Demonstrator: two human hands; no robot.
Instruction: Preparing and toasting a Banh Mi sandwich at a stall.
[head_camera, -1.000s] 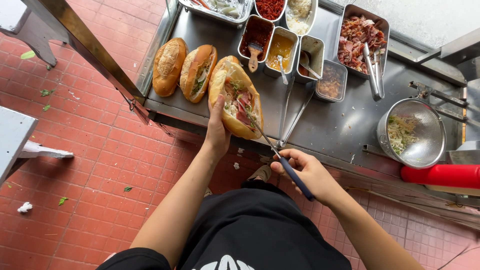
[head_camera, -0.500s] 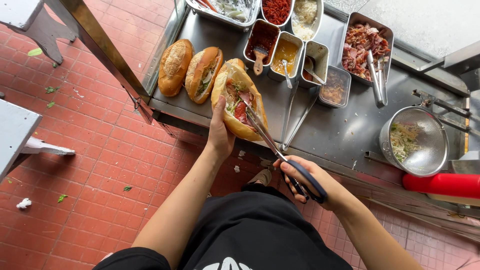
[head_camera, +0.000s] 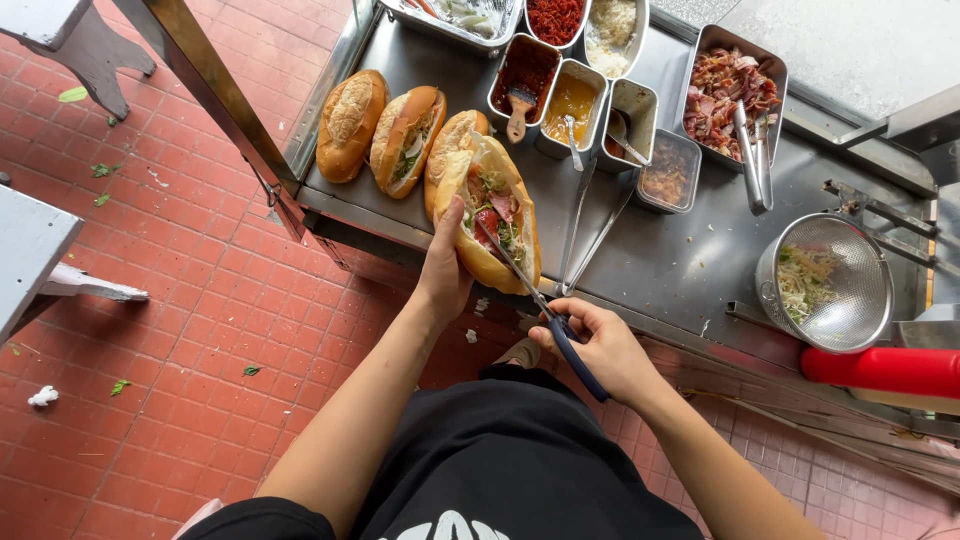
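My left hand (head_camera: 445, 262) grips a split bread roll (head_camera: 487, 210) stuffed with meat and greens, held at the near edge of a steel counter (head_camera: 690, 262). My right hand (head_camera: 600, 345) holds blue-handled scissors (head_camera: 545, 305). Their blades reach into the roll's filling. Two more rolls lie to the left on the counter: a plain one (head_camera: 350, 122) and a filled one (head_camera: 406, 138).
Steel tubs of sauces and toppings (head_camera: 570, 100) line the back. A tray of sliced meat (head_camera: 725, 92) holds tongs (head_camera: 752, 155). A second pair of tongs (head_camera: 590, 232) lies beside the roll. A steel strainer with shredded vegetables (head_camera: 825, 282) and a red bottle (head_camera: 885, 368) sit right.
The scissors have shifted slightly in my right hand, their blades working in the roll's filling. My left hand keeps its hold on the roll.
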